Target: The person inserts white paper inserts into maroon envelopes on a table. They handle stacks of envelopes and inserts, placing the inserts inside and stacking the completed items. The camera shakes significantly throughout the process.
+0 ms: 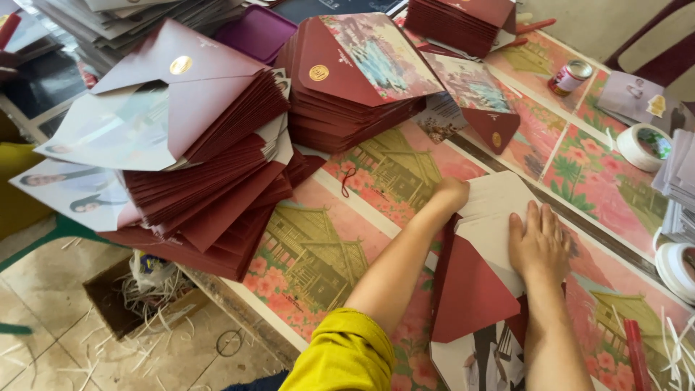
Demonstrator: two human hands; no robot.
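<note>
While both hands rest on one maroon envelope at about 5 o'clock on the table, the work surface around it is crowded. Left hand: fingers curled over the far corner of the envelope's white inner panel, apparently pinching that edge; the grip underneath is hidden, so I cannot tell how firmly. Right hand: open, palm down, fingers spread flat on the same white panel, seemingly pressing it down so that the fold lies flat. The envelope lies open, its triangular maroon flap pointing toward 6 o'clock, with a printed picture card showing beneath it.

Surroundings:
- 9 to 10 o'clock: 1 tall, slumping stack of maroon envelopes, fanned toward the table edge, gold seal on the top flap.
- 12 o'clock: a 2nd stack, neater, top envelope open to show a printed lining.
- 1 o'clock: a 3rd stack at the far edge.
- 2 o'clock: small red can, upright.
- 3 o'clock: 2 tape rolls, one further off, the other near the right wrist, within reach.
- 7 o'clock, on the floor: cardboard box with paper strips.

Table covering: floral sheets with house pictures.
</note>
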